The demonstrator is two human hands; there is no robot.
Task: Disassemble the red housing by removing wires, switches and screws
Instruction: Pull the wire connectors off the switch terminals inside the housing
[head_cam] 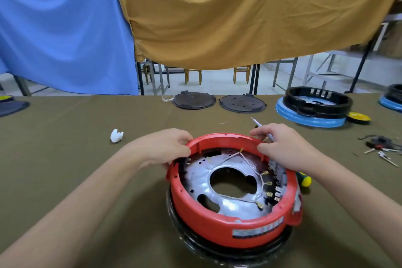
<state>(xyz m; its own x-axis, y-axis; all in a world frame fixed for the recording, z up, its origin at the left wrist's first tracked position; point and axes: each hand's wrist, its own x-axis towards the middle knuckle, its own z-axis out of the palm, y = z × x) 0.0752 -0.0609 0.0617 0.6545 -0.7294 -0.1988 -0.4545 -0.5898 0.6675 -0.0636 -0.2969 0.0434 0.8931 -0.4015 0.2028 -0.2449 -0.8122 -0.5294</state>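
Gripping the far left rim of the red housing, my left hand has its fingers curled over the edge. A crumpled white scrap lies well to the left on the table. The housing sits near centre, tilted on a black base, with white wires crossing its silver plate to brass terminals on the right. My right hand pinches the far right rim and holds a thin metal tool under its fingers. A green-and-yellow screwdriver handle peeks out just beside the housing's right wall. Loose removed parts lie far right.
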